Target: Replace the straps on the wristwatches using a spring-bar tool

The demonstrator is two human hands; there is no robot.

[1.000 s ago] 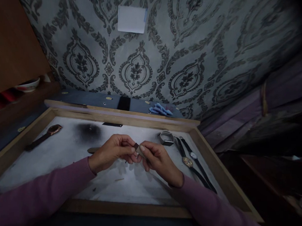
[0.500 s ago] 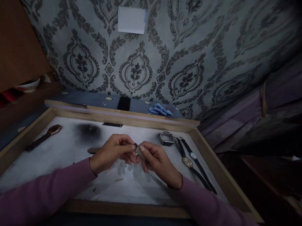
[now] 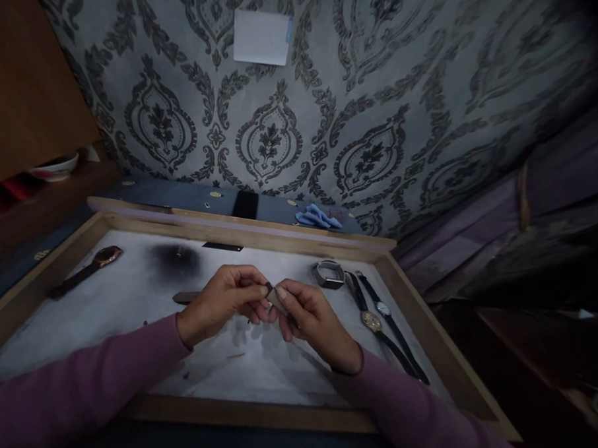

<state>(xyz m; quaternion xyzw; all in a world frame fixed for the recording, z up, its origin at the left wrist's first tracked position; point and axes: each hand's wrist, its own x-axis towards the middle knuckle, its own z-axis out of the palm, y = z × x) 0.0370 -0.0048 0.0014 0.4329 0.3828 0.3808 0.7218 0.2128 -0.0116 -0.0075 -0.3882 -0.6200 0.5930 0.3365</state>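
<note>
My left hand (image 3: 227, 300) and my right hand (image 3: 307, 313) meet over the middle of a wooden tray (image 3: 268, 415) with a white bottom. Between the fingertips of both is a small brownish strap piece (image 3: 276, 300), its lower end running into my right hand. My left thumb and fingers pinch its upper end; a small shiny part shows beneath, too small to name. Behind my left wrist, the rounded end of a brown strap (image 3: 184, 298) sticks out to the left. Where that strap ends is hidden by my left hand.
A watch (image 3: 105, 255) lies at the tray's left. On the right are a square silver watch (image 3: 329, 274), a gold-faced watch (image 3: 371, 321) and a white-faced watch (image 3: 382, 308). Behind the tray are a black phone-like object (image 3: 245, 204) and a blue cloth (image 3: 318, 216).
Both hands stay in nearly the same place. The strap piece between the fingertips has turned slightly, and more of its flat side shows.
</note>
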